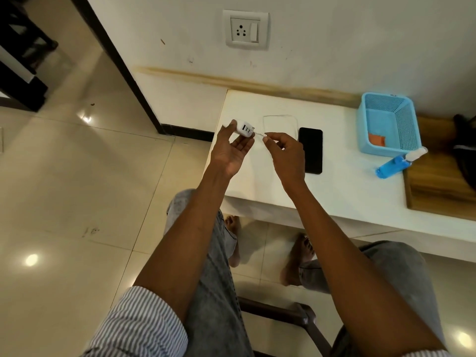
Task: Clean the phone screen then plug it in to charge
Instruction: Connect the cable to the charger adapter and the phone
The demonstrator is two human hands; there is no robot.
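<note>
The left hand (pixel 233 148) curls its fingers round a white charger block (pixel 244 128). The right hand (pixel 284 153) pinches the white cable (pixel 280 117) at the block's port. The phone (pixel 311 150) lies screen-up on the white table (pixel 347 181), at three o'clock of the right hand, with the wall socket (pixel 246 29) at twelve o'clock.

From my remote feed: warm, fairly dim indoor light, overhead lamps mirrored as bright spots on the glossy floor tiles (pixel 77 202). Soft shadow beneath the white table (pixel 347 176). Wide-angle bending at the edges; slightly soft, smeared detail overall.
</note>
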